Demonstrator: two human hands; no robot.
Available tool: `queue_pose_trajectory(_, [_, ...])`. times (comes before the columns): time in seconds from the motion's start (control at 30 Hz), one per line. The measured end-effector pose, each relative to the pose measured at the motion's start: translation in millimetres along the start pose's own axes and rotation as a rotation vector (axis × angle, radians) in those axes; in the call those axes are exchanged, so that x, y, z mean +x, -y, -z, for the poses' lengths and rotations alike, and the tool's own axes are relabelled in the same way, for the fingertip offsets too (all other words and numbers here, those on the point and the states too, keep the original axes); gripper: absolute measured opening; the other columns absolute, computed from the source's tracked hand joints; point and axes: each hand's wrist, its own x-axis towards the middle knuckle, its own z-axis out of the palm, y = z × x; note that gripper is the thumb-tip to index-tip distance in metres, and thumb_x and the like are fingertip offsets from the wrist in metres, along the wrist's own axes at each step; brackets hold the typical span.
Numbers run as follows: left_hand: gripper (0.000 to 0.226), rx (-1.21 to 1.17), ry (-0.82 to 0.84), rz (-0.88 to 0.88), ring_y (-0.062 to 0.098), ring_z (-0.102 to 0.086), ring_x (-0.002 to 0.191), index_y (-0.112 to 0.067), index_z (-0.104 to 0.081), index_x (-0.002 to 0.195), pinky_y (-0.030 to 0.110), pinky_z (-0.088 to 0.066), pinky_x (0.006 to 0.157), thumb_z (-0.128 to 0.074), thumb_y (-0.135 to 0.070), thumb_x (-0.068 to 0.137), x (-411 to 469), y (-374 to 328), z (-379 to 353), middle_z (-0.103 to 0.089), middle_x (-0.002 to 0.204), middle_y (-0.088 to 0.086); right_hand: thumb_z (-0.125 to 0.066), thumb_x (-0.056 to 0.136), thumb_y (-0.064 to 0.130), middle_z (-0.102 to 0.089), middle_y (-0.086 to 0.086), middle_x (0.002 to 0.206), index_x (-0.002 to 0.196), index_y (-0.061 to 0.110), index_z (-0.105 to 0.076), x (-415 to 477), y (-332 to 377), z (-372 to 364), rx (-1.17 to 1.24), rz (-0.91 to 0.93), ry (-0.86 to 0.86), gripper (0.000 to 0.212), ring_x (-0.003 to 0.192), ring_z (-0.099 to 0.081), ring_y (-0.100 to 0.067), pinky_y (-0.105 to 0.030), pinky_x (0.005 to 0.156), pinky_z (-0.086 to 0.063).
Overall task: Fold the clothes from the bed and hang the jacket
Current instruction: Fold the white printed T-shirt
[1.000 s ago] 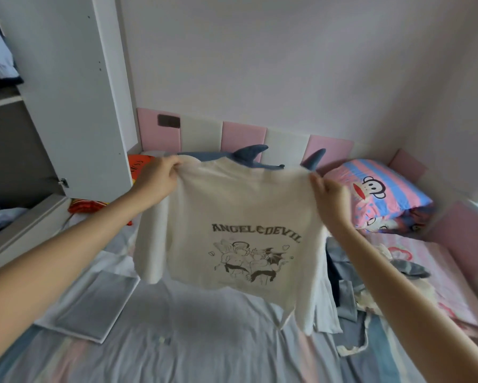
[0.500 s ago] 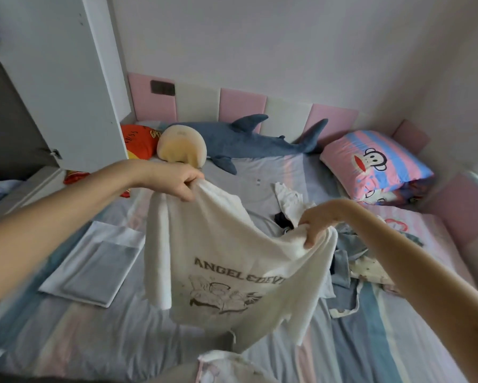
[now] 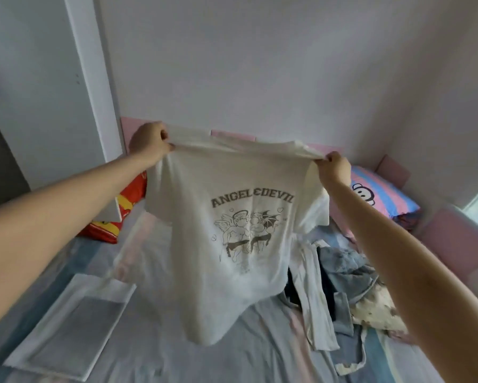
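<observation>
— What lies closest?
— A folded grey-and-white piece (image 3: 66,324), a flat rectangle with crisp edges. It rests on the bed (image 3: 232,360), whose smooth sheet has pale blue, pink and grey stripes.
— And to its right?
— A pile of clothes (image 3: 340,275), loose and crumpled: faded denim, a long strip of white fabric, something cream with dark speckles. It lies just beside the hanging shirt.
— The shirt itself?
— A white T-shirt (image 3: 232,244) of thin, soft cloth, held in the air over the middle of the bed. Grey block letters read "ANGEL & DEVIL" above a line drawing of two winged figures. The hem droops to a rounded, blurred point; I cannot tell whether it touches the sheet.
— How is it held?
— The left hand (image 3: 149,142) has its fingers curled round one shoulder, and the right hand (image 3: 334,167) pinches the other. The top edge is stretched taut between them.
— Behind that?
— A shiny red cushion (image 3: 116,217) with yellow print sits at the left. A striped pillow (image 3: 381,194) with a cartoon monkey lies at the right. Past them are pink and white padded panels (image 3: 232,133), a flat white wardrobe door (image 3: 38,92) and the plain wall (image 3: 260,64).
</observation>
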Motion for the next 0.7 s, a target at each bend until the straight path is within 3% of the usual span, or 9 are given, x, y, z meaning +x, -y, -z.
queue_pose_trajectory(0.1, [0.014,0.052,-0.207,-0.092,0.026,-0.053,0.076,-0.012,-0.057,0.075,0.029,-0.034,0.062,-0.069,-0.017,0.081,31.4,-24.4,18.6,-0.062,0.084,0.008,-0.058,0.088,0.012,-0.045,0.003,0.071,0.083,0.013,-0.05,35.7,36.3,13.2,0.467,-0.099,-0.113,0.009,0.071,-0.047,-0.018,-0.021,0.046,-0.047])
queue_pose_trajectory(0.13, [0.014,0.049,-0.247,-0.121,0.028,-0.056,0.078,-0.013,-0.057,0.073,0.03,-0.035,0.062,-0.067,-0.016,0.081,34.7,-25.4,19.0,-0.063,0.084,0.009,-0.058,0.087,0.008,-0.044,0.004,0.071,0.087,0.012,-0.051,37.8,40.3,13.9,0.556,-0.1,-0.145,0.008,0.069,-0.048,-0.016,-0.02,0.047,-0.05])
queue_pose_trajectory(0.2, [0.015,0.05,-0.285,-0.158,0.03,-0.057,0.079,-0.012,-0.056,0.07,0.03,-0.036,0.062,-0.064,-0.012,0.082,37.1,-21.4,13.2,-0.064,0.083,0.009,-0.057,0.083,0.001,-0.049,0.002,0.073,0.088,0.012,-0.051,36.6,37.9,11.6,0.516,-0.045,-0.193,0.014,0.072,-0.049,-0.017,-0.022,0.058,-0.049])
queue_pose_trajectory(0.27, [0.015,0.081,-0.267,-0.201,0.03,-0.057,0.077,-0.009,-0.057,0.069,0.031,-0.037,0.062,-0.061,-0.008,0.083,30.4,-6.4,-1.8,-0.063,0.081,0.009,-0.058,0.079,-0.001,-0.053,-0.002,0.076,0.085,0.014,-0.053,28.1,21.3,3.0,0.387,0.011,-0.169,0.017,0.075,-0.046,-0.017,-0.013,0.054,-0.035])
queue_pose_trajectory(0.4, [0.014,0.2,-0.083,-0.271,0.037,-0.063,0.08,-0.005,-0.072,0.08,0.035,-0.047,0.064,-0.059,0.001,0.082,-3.8,57.5,-46.4,-0.071,0.086,0.015,-0.067,0.077,0.002,-0.056,-0.004,0.073,0.08,0.002,-0.058,-7.8,-40.8,-33.7,0.185,0.086,0.03,0.01,0.071,-0.046,-0.017,-0.016,0.051,-0.031])
queue_pose_trajectory(0.47, [0.019,0.292,0.068,-0.251,0.039,-0.064,0.076,-0.008,-0.074,0.083,0.036,-0.047,0.061,-0.059,0.002,0.081,-30.0,94.1,-76.0,-0.071,0.084,0.018,-0.067,0.077,0.001,-0.057,-0.005,0.075,0.078,0.005,-0.058,-31.3,-78.7,-64.1,0.072,0.074,0.16,0.01,0.071,-0.047,-0.019,-0.022,0.054,-0.031])
queue_pose_trajectory(0.57, [0.018,0.343,0.207,-0.317,0.037,-0.063,0.057,-0.006,-0.073,0.071,0.032,-0.041,0.052,-0.061,0.007,0.074,-80.3,140.1,-116.8,-0.067,0.068,0.019,-0.064,0.078,0.003,-0.056,-0.005,0.077,0.075,0.016,-0.052,-75.7,-133.7,-106.2,-0.121,0.015,0.314,0.018,0.075,-0.053,-0.026,-0.032,0.061,-0.039])
queue_pose_trajectory(0.7, [0.013,0.335,0.454,-0.274,0.035,-0.064,0.055,-0.007,-0.073,0.067,0.036,-0.049,0.055,-0.065,0.002,0.07,-164.9,207.4,-168.2,-0.068,0.067,0.015,-0.058,0.081,-0.001,-0.049,-0.007,0.09,0.081,0.01,-0.052,-144.5,-199.9,-164.1,-0.298,-0.058,0.557,0.013,0.086,-0.054,-0.031,-0.033,0.065,-0.037])
